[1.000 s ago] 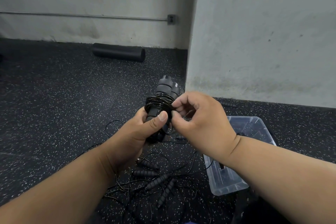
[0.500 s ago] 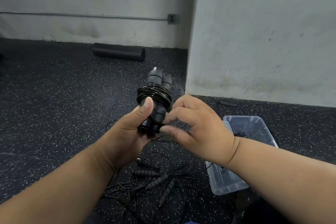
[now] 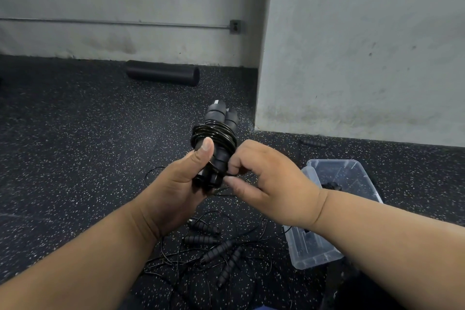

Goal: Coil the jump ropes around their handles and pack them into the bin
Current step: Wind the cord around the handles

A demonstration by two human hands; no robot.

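Black foam handles (image 3: 221, 118), two of 'em side by side, are up in mid-air, tilted w/ the tops pointing away from the camera. Glossy black cord (image 3: 214, 134) is looped round the pair in a tight band near the middle. Left hand (image 3: 176, 184) grips the lower part of the bundle, fingers curled behind, thumb laid up the front w/ its tip on the coil. Right hand (image 3: 266, 184) is just beside it on the right, thumb & forefinger pinching a thin bit of cord at the bottom end of the handles; other fingers curled in. A loose strand trails down from that pinch.

Down on the speckled rubber floor (image 3: 75, 158), below the hands, a tangle of loose jump ropes (image 3: 216, 249) — several ribbed black handles lying at angles, thin cord sprawled round them. To the right sits the clear plastic bin (image 3: 314, 254), partly hidden by the right forearm; something dark shows inside, can't tell what exactly. One more black handle (image 3: 313, 143) lies near the base of the grey wall (image 3: 364, 45). Far back, a black foam roller (image 3: 162, 75) rests along the other wall.
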